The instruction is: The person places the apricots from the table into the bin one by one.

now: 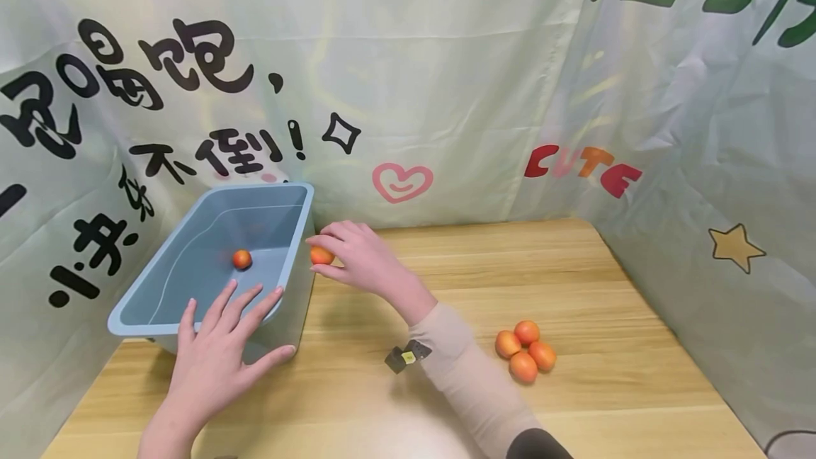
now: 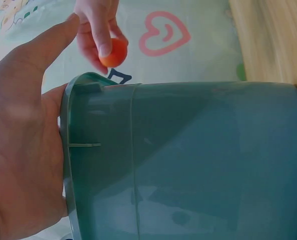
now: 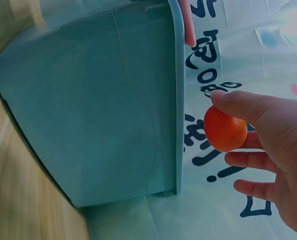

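A blue plastic tub (image 1: 293, 303) stands on the left of the table, one orange-red tomato (image 1: 242, 259) lying on its floor. My right hand (image 1: 360, 261) pinches another tomato (image 3: 225, 129) between thumb and fingers, just outside the tub's right rim. In the left wrist view that same tomato (image 2: 113, 53) shows beyond the rim. With fingers spread, my left hand (image 1: 219, 353) rests at the tub's near rim; its palm (image 2: 23, 145) lies beside the rim in the left wrist view. Several more tomatoes (image 1: 524, 367) sit in a cluster on the right of the table.
The wooden table (image 1: 612, 388) reaches back to a printed cloth (image 1: 472, 126) hanging behind and along both sides. A small black device (image 1: 408, 356) is strapped at my right wrist. The tub's raised rim (image 1: 302, 232) stands beside my right hand.
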`<act>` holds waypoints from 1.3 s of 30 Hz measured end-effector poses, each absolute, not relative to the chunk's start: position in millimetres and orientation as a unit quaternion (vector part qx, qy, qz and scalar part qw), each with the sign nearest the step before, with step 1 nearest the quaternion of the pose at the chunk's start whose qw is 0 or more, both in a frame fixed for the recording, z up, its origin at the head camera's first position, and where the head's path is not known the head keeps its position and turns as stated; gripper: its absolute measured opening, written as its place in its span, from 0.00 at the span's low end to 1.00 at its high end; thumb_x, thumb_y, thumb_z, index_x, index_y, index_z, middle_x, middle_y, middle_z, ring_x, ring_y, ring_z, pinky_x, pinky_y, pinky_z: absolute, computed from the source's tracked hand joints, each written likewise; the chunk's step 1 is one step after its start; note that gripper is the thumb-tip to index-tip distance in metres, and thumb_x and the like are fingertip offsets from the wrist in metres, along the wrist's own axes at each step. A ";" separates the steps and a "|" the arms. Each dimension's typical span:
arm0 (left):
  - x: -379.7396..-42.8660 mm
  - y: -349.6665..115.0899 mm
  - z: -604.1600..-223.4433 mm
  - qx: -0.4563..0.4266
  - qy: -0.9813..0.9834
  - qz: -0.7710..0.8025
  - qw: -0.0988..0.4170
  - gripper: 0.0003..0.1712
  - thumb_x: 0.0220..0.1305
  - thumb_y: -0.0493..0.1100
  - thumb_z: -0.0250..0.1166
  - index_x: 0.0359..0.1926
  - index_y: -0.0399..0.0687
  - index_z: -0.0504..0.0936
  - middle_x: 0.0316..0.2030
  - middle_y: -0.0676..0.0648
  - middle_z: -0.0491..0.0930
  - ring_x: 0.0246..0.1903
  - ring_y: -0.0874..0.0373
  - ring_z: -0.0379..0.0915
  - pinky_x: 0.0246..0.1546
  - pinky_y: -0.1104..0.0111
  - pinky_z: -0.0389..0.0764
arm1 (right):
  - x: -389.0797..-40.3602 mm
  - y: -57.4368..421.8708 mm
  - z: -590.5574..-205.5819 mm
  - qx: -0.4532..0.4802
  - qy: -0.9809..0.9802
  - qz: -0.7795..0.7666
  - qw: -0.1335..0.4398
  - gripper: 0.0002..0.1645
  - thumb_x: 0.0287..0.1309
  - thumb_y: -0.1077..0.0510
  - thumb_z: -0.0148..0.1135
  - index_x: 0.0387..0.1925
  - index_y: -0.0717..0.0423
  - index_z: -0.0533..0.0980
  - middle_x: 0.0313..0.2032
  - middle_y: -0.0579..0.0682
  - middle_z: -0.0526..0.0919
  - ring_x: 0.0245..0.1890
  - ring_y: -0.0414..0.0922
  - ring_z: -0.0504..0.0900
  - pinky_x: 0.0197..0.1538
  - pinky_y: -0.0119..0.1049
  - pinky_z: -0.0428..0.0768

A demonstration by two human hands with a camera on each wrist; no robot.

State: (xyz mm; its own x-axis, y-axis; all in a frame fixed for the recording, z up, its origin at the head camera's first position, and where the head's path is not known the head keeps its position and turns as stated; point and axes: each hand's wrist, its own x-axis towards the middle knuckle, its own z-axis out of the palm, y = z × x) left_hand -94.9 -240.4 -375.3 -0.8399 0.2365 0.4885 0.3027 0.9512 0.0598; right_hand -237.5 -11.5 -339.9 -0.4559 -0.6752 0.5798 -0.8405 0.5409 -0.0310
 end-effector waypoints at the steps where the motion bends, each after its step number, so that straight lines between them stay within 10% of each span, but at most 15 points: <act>1: -94.6 -240.4 -375.4 -0.141 -0.957 -0.068 0.244 0.49 0.47 0.72 0.67 0.70 0.75 0.63 0.64 0.48 0.71 0.73 0.46 0.52 0.68 0.35 0.38 | -237.4 -13.5 -339.3 0.454 -0.836 0.159 0.263 0.24 0.59 0.43 0.66 0.55 0.47 0.80 0.48 0.46 0.82 0.52 0.44 0.78 0.55 0.38 0.75; 39: -94.6 -239.7 -374.7 -0.145 -0.955 -0.067 0.250 0.49 0.46 0.73 0.67 0.70 0.73 0.64 0.64 0.47 0.71 0.74 0.47 0.51 0.68 0.34 0.39 | -253.0 -77.6 -340.4 0.471 -0.842 0.152 0.215 0.27 0.63 0.41 0.61 0.61 0.41 0.75 0.55 0.43 0.79 0.56 0.40 0.76 0.56 0.34 0.74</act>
